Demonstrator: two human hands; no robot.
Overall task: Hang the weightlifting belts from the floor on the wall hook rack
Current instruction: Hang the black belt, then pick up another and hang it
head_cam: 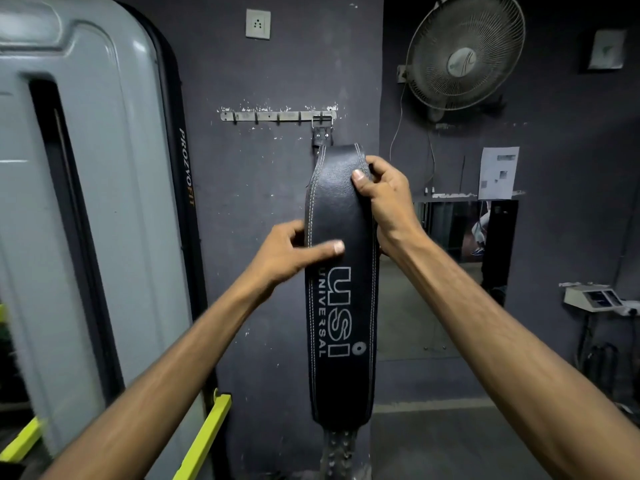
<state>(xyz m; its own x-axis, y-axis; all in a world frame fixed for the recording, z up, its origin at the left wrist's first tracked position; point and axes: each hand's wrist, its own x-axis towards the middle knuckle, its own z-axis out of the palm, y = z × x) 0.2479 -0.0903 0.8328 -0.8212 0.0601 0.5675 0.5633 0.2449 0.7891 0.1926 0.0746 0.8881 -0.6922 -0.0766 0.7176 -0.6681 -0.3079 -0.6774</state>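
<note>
The grey machine housing (69,202) is filling the left side of the room, and it is the biggest thing here, with yellow-green bars (204,438) showing near its bottom. On the dark wall (259,220) one weightlifting belt (341,306) is hanging; I am counting only one belt. It is black leather, wide in the middle, with two lines of pale stitching running along each edge and the white letters "USI UNIVERSAL" printed along its length. Its long axis is standing vertical: the buckle end (322,128) is pointing up and the narrow end with punched holes (337,452) is pointing down, going out of view at the bottom. The upper wide part is bending forward, away from the wall, toward the person.

One wall fan (465,51) is sitting high on the right wall, and below it one paper sheet (497,173) is stuck above a mirror (464,230).

Two bare arms are reaching in from the near side. The right hand (384,195) is grasping the top right edge of the belt, thumb on the front face and fingers curled behind. The left hand (294,251) is holding the left edge lower down, with the thumb lying flat across the front just above the letters; the fingers are hidden behind the edge.

One metal hook rack (277,116) is fixed to the wall above the belt. I am counting five hooks on it, and the metal buckle is hanging on the far right one. One white socket (258,24) is sitting higher on the wall.
</note>
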